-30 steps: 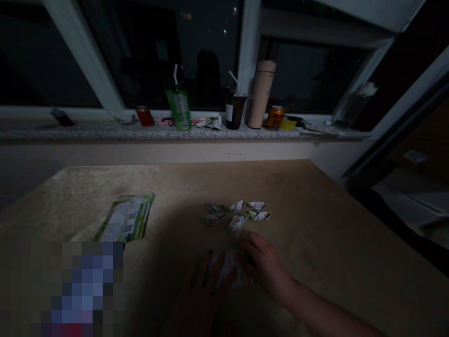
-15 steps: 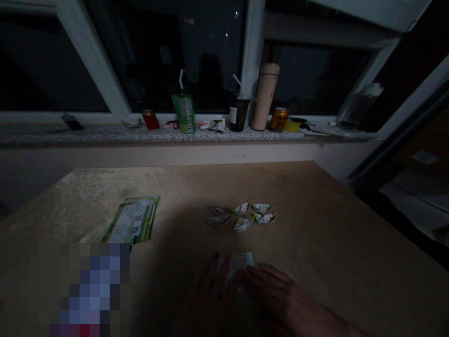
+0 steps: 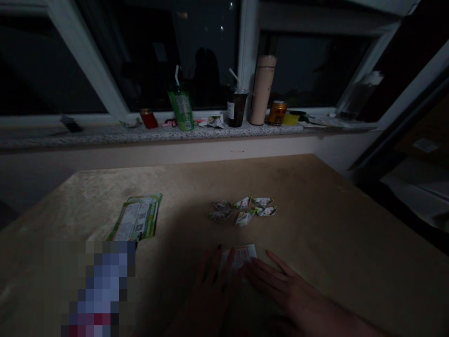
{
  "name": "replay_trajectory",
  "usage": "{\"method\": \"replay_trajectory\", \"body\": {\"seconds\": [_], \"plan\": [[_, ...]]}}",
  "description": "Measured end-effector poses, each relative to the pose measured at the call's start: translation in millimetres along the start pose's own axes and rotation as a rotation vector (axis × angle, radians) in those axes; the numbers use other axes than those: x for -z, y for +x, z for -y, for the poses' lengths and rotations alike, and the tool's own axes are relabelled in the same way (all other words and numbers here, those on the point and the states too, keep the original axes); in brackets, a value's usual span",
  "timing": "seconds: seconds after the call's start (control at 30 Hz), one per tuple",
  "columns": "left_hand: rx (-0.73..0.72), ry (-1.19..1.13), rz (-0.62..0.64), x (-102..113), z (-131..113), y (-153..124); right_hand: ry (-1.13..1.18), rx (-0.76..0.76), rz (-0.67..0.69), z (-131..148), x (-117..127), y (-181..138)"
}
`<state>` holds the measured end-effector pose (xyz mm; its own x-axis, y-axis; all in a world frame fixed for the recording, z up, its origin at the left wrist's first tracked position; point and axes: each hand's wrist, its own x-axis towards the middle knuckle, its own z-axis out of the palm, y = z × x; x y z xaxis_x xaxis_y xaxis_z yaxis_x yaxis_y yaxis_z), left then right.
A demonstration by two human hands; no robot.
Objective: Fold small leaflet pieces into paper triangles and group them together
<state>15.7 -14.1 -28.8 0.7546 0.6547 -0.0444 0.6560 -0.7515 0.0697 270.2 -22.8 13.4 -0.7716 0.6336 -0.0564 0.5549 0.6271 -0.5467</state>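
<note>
A small printed sheet of paper (image 3: pixel 243 254) lies on the table right in front of me, in dim light. My left hand (image 3: pixel 213 288) rests over its left part, fingers spread and stretched out. From the right, my right hand (image 3: pixel 282 283) lays its outstretched fingers on the sheet's right side. Both hands press flat and hide the sheet's near part. Just beyond them sit several small folded paper pieces (image 3: pixel 244 217) with pointed ends, grouped in two rows.
Green printed leaflets (image 3: pixel 142 217) are stacked at the left of the wooden table (image 3: pixel 315 201). A blurred-out patch covers the lower left. On the granite windowsill (image 3: pixel 206 133) stand a green cup (image 3: pixel 181 110), a dark drink cup (image 3: pixel 236 110), a pink flask (image 3: pixel 263 91) and a gold can (image 3: pixel 278 113).
The view has shifted slightly. On the right hand, one finger now stands further apart from the others. Both hands stay on the sheet, and the folded pieces have not moved on the table.
</note>
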Motion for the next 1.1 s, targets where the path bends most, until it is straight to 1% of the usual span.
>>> {"method": "replay_trajectory", "body": {"seconds": [0.07, 0.13, 0.2, 0.27, 0.33, 0.4, 0.5, 0.6, 0.63, 0.7, 0.73, 0.8, 0.87, 0.93, 1.03, 1.1], "plan": [[-0.015, 0.018, 0.004, 0, -2, -3, 0.020, 0.005, -0.019, 1, 0, 0], [-0.013, 0.029, 0.040, 2, -5, -6, 0.028, 0.020, -0.046, 0, -1, 0], [-0.005, 0.027, 0.091, 8, -8, -10, 0.028, 0.024, -0.062, 0, -1, 0], [-0.002, 0.019, 0.116, 17, -11, -15, 0.027, 0.026, -0.071, -1, -2, 1], [0.001, 0.031, 0.097, 25, -13, -20, 0.021, 0.024, -0.080, -1, -3, 1], [-0.005, 0.052, 0.072, 27, -15, -23, 0.006, 0.013, -0.102, 1, -3, 1], [-0.032, 0.071, 0.029, 16, -14, -26, -0.056, -0.016, -0.143, 9, -6, 4], [-0.058, 0.080, -0.020, -6, -13, -25, -0.142, -0.031, -0.202, 17, -12, 10], [-0.052, 0.086, -0.059, -13, -13, -25, -0.159, -0.031, -0.232, 19, -15, 13], [-0.029, 0.077, -0.085, -22, -12, -25, -0.170, -0.018, -0.267, 20, -21, 17], [-0.030, 0.068, -0.104, -23, -12, -25, -0.171, -0.019, -0.274, 20, -25, 18], [-0.043, 0.041, -0.103, -19, -12, -26, -0.172, -0.027, -0.263, 18, -30, 19], [-0.035, 0.029, -0.058, -12, -13, -28, -0.177, -0.039, -0.243, 17, -31, 18], [-0.031, 0.067, -0.050, -8, -13, -29, -0.183, -0.051, -0.231, 17, -30, 16], [-0.031, 0.168, -0.112, -12, -13, -28, -0.196, -0.038, -0.251, 15, -28, 12], [-0.023, 0.234, -0.191, -19, -13, -28, -0.221, -0.010, -0.316, 12, -27, 9]]}}
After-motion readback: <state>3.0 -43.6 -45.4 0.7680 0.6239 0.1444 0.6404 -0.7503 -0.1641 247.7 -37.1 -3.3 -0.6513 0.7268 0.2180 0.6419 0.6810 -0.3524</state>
